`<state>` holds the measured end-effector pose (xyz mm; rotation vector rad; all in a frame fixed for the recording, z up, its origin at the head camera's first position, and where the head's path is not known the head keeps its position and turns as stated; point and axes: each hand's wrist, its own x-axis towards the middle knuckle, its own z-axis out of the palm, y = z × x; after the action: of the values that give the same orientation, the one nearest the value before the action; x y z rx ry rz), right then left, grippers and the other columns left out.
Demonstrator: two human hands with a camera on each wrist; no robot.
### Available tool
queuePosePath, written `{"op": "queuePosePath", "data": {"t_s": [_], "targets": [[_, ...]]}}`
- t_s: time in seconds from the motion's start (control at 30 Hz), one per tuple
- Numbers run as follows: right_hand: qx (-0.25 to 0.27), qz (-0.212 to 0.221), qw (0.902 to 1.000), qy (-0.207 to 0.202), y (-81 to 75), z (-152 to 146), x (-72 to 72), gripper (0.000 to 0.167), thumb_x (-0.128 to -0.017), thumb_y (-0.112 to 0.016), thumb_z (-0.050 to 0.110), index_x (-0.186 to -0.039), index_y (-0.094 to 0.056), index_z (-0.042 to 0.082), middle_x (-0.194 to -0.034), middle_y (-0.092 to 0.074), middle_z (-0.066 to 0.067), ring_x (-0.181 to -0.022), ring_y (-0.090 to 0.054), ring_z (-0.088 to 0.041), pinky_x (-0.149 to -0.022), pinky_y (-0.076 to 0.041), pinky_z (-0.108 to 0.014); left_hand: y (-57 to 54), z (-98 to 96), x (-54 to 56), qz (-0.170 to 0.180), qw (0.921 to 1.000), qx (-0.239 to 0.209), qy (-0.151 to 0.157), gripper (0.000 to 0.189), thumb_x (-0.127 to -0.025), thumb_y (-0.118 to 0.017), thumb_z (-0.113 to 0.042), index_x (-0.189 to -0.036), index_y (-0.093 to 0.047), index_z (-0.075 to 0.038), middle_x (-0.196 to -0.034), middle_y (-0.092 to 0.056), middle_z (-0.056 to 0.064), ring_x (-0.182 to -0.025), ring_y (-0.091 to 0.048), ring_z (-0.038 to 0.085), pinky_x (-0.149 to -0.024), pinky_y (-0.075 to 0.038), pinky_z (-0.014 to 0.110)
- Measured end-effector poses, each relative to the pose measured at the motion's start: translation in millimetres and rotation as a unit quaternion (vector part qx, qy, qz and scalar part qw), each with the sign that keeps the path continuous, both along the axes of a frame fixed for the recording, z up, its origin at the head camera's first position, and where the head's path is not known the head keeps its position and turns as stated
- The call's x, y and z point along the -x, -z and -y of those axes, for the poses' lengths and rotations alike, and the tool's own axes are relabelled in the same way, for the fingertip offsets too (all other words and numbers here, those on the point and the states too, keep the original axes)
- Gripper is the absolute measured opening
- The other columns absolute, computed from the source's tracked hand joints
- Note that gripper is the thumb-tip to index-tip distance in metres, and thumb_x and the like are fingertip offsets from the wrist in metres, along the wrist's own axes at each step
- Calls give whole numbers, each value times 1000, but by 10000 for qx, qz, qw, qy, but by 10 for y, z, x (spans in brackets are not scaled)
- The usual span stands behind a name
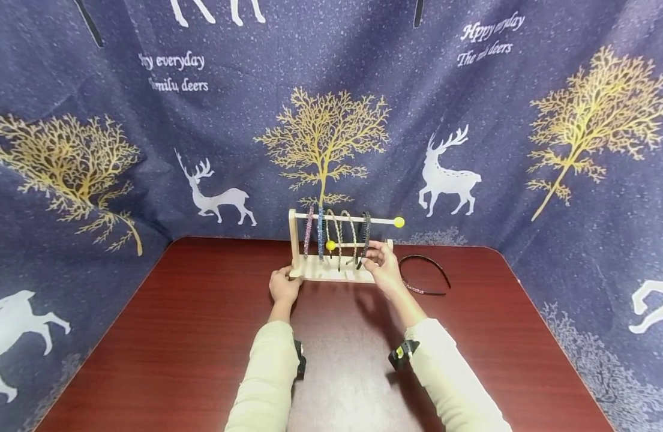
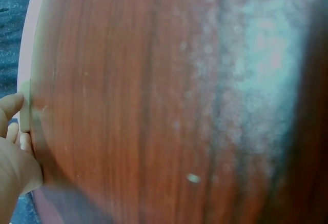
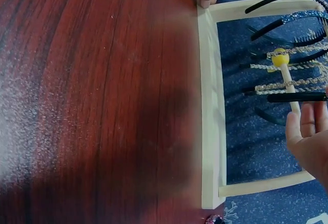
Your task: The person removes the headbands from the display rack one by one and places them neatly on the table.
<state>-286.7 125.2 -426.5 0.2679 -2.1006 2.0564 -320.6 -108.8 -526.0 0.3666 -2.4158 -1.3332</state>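
Observation:
A pale wooden headband rack (image 1: 331, 275) stands at the back of the table, with several headbands over its upper rod. My left hand (image 1: 285, 287) holds the left end of the rack's base, fingertips against the wood in the left wrist view. At the right of the row, my right hand (image 1: 384, 268) grips a black headband (image 1: 366, 228) by its lower part; this headband loops over the upper rod. To its left hang two braided beige headbands (image 1: 351, 231), a blue glittery headband (image 1: 320, 233) and a pink glittery headband (image 1: 308, 233).
Another dark headband (image 1: 425, 258) with a pink glittery part lies on the red-brown table (image 1: 201, 336), right of the rack. Yellow balls cap the upper rod (image 1: 398, 222) and the lower rod (image 1: 330, 245). A blue patterned cloth (image 1: 353, 60) hangs behind.

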Motion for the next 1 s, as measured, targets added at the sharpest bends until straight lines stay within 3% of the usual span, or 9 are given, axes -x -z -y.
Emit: {"op": "queuePosePath", "data": {"t_s": [0.13,0.27,0.43,0.6,0.83,1.0], "targets": [[-39,-237,9997,92,7,8,19,29,-80,-54,-18,-108,-49,-15,-91,-53,-30,-80,-52,-18,-69,-43,-19,11,-1,21,9,10000,39,-8,43,-73,-77,-10,-112,-65,2,-98,-57,18,-97,-51,33,-92,-35,42],[36,-418,9991,43,21,18,33,21,-79,-51,-20,-100,-48,-17,-87,-52,-31,-78,-52,-22,-68,-45,-19,15,5,23,9,10000,99,-11,43,-73,-77,-11,-112,-64,2,-97,-57,17,-98,-51,34,-92,-35,43],[100,-422,9991,-3,4,11,39,20,-79,-50,-21,-99,-46,-17,-79,-54,-17,-74,-53,-19,-68,-50,-24,5,4,4,30,10000,63,-4,43,-73,-77,-10,-113,-64,2,-97,-57,18,-99,-51,34,-93,-35,43],[191,-649,9977,-13,-98,-27,36,21,-78,-50,-21,-99,-45,-19,-75,-55,-4,-71,-52,-14,-67,-48,-21,14,6,8,1,10000,92,-1,43,-73,-77,-10,-113,-64,3,-98,-57,18,-99,-51,34,-92,-36,43],[259,-907,9955,-34,-249,-83,67,20,-79,-50,-21,-98,-46,-18,-78,-52,-9,-70,-52,-10,-65,-47,-19,43,9,38,-43,9999,74,-67,44,-72,-78,-11,-111,-65,3,-99,-57,18,-94,-53,33,-88,-38,42],[291,-854,9959,18,-183,-163,141,22,-80,-52,-21,-100,-46,-18,-80,-51,-8,-72,-51,-9,-68,-47,-20,59,24,46,1,10000,64,-42,44,-72,-78,-11,-112,-64,3,-98,-57,17,-95,-52,33,-89,-37,41]]}}
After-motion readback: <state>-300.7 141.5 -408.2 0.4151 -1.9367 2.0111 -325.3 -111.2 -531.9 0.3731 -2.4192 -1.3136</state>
